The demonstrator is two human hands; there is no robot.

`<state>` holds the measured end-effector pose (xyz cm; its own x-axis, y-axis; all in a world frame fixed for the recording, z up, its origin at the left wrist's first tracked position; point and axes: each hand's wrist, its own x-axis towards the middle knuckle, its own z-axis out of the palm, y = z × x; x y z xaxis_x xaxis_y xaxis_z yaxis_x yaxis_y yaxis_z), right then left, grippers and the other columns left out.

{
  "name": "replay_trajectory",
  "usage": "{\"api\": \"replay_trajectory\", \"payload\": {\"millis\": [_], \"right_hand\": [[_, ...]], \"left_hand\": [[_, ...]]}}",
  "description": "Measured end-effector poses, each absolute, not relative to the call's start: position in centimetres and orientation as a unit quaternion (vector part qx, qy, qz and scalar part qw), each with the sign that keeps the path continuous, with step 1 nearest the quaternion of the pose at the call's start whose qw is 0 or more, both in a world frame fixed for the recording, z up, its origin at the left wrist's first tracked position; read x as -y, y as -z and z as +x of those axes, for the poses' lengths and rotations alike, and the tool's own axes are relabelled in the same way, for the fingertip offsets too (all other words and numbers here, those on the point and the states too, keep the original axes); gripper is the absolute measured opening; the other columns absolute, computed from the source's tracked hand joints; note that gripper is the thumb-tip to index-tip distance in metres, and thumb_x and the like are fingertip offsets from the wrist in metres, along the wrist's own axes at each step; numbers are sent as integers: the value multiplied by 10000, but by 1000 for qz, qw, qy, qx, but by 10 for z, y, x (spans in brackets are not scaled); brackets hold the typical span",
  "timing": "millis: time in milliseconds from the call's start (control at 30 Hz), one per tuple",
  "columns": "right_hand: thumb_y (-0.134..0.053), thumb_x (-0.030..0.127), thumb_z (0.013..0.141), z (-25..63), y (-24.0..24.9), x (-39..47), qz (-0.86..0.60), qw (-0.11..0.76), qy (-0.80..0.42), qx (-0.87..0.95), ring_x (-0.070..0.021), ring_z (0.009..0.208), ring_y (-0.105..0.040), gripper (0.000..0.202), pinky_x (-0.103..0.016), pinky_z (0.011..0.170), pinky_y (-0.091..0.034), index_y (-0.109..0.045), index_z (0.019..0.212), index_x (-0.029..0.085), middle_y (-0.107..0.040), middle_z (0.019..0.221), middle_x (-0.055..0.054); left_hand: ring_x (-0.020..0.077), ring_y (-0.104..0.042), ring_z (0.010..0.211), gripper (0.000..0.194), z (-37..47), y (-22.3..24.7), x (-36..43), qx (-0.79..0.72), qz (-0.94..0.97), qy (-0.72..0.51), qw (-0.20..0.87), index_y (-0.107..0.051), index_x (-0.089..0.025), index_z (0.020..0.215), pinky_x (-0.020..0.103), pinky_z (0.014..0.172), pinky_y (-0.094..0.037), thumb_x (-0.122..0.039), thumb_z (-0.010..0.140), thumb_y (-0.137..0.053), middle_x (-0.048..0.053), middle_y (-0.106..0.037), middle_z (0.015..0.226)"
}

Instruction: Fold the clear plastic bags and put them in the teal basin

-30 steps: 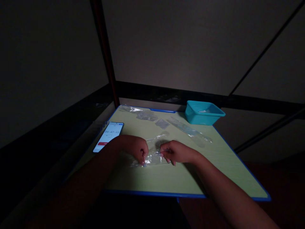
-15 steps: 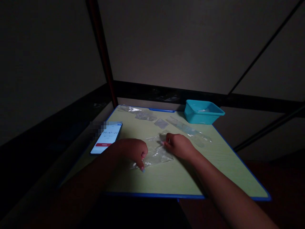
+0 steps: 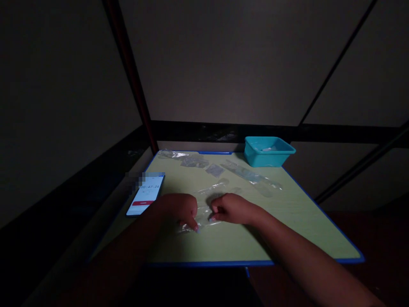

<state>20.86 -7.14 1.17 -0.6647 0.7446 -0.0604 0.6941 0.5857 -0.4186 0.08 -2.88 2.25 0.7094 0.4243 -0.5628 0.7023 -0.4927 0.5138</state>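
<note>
A clear plastic glove lies on the table in front of me, its finger-like strips pointing away. My left hand is at its near left end, fingers curled and thumb pressed down on the film. My right hand has thumb and fingers pinched together on the glove's right part, close to the left hand. The film under both hands is partly hidden. Farther right lies a second clear glove-shaped sheet, spread flat with nobody touching it.
A phone showing a running timer lies at the table's left edge. A turquoise basket stands at the back right with something pale inside. Along the back are a crumpled clear film, a folded film piece and a small square packet.
My right hand has moved nearer to me and slightly left, down along the glove, uncovering its finger strips. My left hand stays almost in place. The view has tilted slightly.
</note>
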Motion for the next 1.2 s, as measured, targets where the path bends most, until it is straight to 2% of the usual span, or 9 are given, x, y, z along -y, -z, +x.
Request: {"api": "replay_trajectory", "payload": {"millis": [100,233,367,533,700,867,967,1067,1200], "right_hand": [[-672,340,729,210,-13,71,-427,22,-196,883,-94,575,-431,175,-219,517,-219,-613,722,176,-578,679,5],[-626,367,763,213,-19,71,-496,-26,-156,854,-126,593,-481,190,-236,513,-233,-643,788,179,-622,729,-41],[-576,394,796,214,-22,69,-538,12,-121,834,-144,616,-505,225,-244,516,-237,-632,808,176,-629,738,-58],[-568,321,806,214,-21,68,-494,85,-151,852,-107,591,-456,141,-228,530,-231,-591,801,182,-600,700,-20],[-622,315,760,211,-11,68,-455,69,-178,870,-95,569,-422,141,-220,523,-210,-578,760,181,-576,671,1],[-634,370,746,210,-5,67,-462,60,-149,872,-107,579,-418,191,-227,521,-205,-583,746,186,-580,680,-7],[-630,383,752,211,-7,67,-473,52,-140,869,-113,588,-435,200,-231,525,-208,-592,755,187,-590,688,-15],[-572,356,798,211,-11,69,-480,57,-126,866,-115,586,-442,170,-235,529,-208,-596,782,188,-595,689,-18],[-539,344,820,209,-14,71,-483,56,-116,866,-118,591,-457,168,-236,535,-214,-595,803,186,-600,693,-19]], "left_hand": [[79,-431,437,357,5,-17,29,-328,872,142,335,-555,-149,509,197,446,-263,-456,598,-714,-49,-497,449],[72,-341,460,418,6,-9,25,-339,900,34,272,-534,-145,539,212,452,-209,-518,722,-579,-56,-398,464],[87,-330,505,415,5,-5,19,-375,905,-31,196,-501,-145,550,234,479,-203,-493,777,-507,-39,-401,503],[98,-376,539,347,3,-12,19,-403,881,-33,245,-495,-155,588,226,487,-240,-464,738,-549,-39,-433,541],[89,-389,553,279,0,-12,18,-369,883,21,289,-484,-155,575,222,505,-245,-372,696,-611,-54,-431,544],[95,-396,560,358,-5,1,9,-316,901,16,296,-477,-155,569,226,529,-253,-452,674,-647,-51,-418,553],[106,-416,594,370,-4,0,8,-283,914,5,290,-481,-150,553,222,562,-279,-456,733,-586,-36,-418,570],[112,-433,624,347,-2,-9,10,-258,921,-15,292,-485,-146,568,221,599,-305,-382,821,-464,-19,-433,605],[120,-454,655,235,-2,-15,12,-262,921,-6,288,-528,-149,606,216,622,-320,-320,766,-516,-21,-453,618]]}}
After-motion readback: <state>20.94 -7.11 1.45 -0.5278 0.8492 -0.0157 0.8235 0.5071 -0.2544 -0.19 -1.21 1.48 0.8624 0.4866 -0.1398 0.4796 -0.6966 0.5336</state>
